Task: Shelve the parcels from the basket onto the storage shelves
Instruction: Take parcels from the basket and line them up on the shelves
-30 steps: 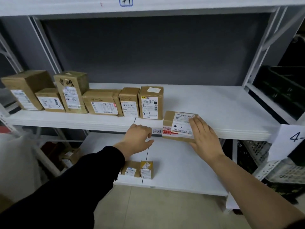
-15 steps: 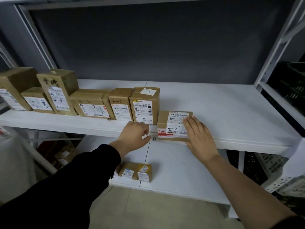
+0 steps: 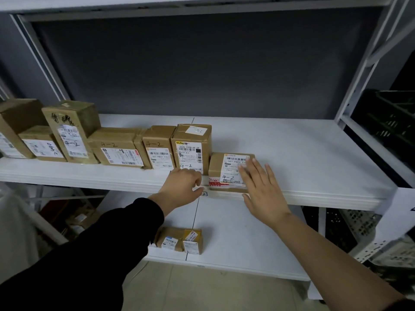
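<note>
A small brown parcel (image 3: 219, 170) marked 4-2 stands at the front edge of the white middle shelf (image 3: 314, 167), last in a row of several brown parcels (image 3: 116, 149). My right hand (image 3: 261, 189) is flat with fingers spread against the parcel's front and right side, holding nothing. My left hand (image 3: 184, 187) rests with curled fingers on the shelf's front lip, just left of that parcel and below a taller box (image 3: 190, 149). The basket is not in view.
Two small parcels (image 3: 179, 241) sit on the lower shelf (image 3: 235, 239). Right of the row the middle shelf is bare. A white upright post (image 3: 363, 70) bounds the bay on the right, with dark crates (image 3: 390, 122) beyond it. Pale perforated crates (image 3: 368, 227) stand lower right.
The small parcel has slid back onto the shelf, close beside the taller box. My right hand has eased off its label toward the right. My left hand stayed on the shelf lip.
</note>
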